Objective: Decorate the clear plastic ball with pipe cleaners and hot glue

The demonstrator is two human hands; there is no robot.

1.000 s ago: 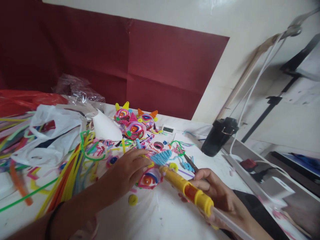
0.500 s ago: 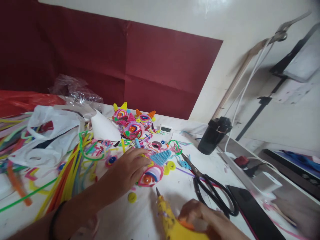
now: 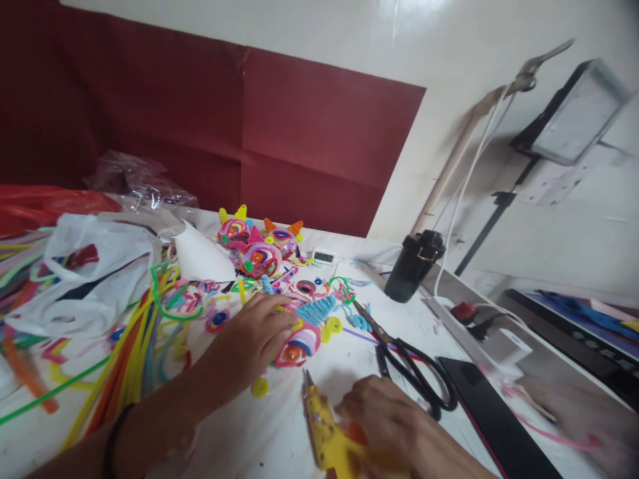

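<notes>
My left hand is closed over the left side of a colourful craft head made of fuzzy pipe cleaners. An orange-centred eye, a pointed blue ear and yellow coils show beyond its fingers. Lower right, my right hand, blurred, is closed at the handle of a yellow hot glue gun. Its nozzle points at the head and stays a little apart from it. The orange trigger shows beside my fingers; my palm hides part of the handle. A loose yellow coil lies below the head.
Black-handled scissors and a dark phone lie at right, with a black bottle behind. Finished-looking pipe-cleaner heads stand at the back beside a small digital clock. Bundled pipe cleaners and a white plastic bag cover the left.
My right hand has shifted forward and left along the glue gun, showing more of the trigger area. The gun and my left hand hardly move; the whole view has shifted slightly.
</notes>
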